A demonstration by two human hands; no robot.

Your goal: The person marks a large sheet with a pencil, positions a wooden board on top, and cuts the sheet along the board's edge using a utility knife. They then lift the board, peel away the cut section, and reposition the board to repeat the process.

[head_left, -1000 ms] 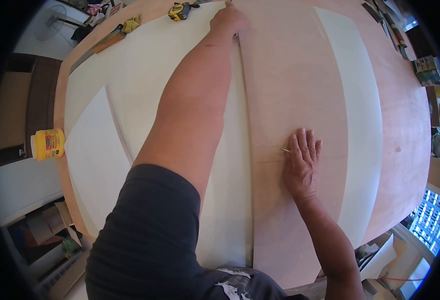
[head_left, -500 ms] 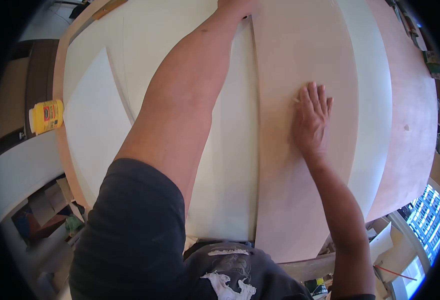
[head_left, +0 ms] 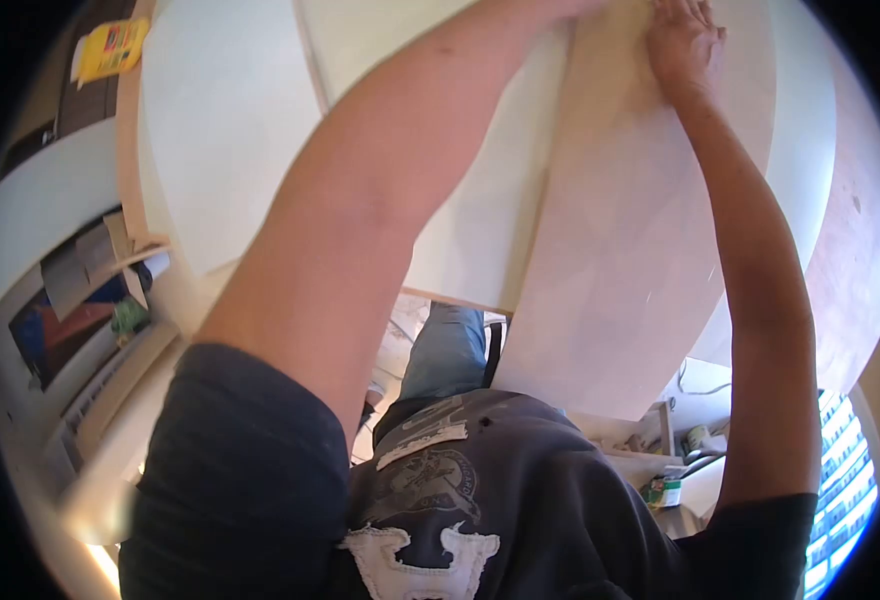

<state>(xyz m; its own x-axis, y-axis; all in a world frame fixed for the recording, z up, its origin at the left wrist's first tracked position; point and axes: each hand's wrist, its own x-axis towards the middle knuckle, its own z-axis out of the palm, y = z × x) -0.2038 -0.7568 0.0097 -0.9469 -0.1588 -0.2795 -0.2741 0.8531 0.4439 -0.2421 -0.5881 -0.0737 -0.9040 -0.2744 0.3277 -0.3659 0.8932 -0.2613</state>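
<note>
A long tan sheet (head_left: 620, 230) runs from the top of the view down towards my body, lying over a pale board (head_left: 495, 215). Near its top edge, my right hand (head_left: 685, 45) rests on the sheet, palm down, its fingers partly cut off by the frame's edge. My left arm stretches up across the pale board, and only the wrist end of my left hand (head_left: 585, 6) shows at the top edge. Its fingers are out of view. A pale panel (head_left: 225, 110) lies left of my left arm.
At the upper left edge stands a yellow bottle (head_left: 112, 50). Shelves with scraps (head_left: 85, 275) are at the lower left. A green and white can (head_left: 663, 491) is at the lower right, below the sheet. A curved pinkish panel (head_left: 860, 230) lies far right.
The view has tilted down towards my body. My right hand now appears higher in the frame, still flat on the tan sheet, whose lower end has shifted away from the pale board's edge.
</note>
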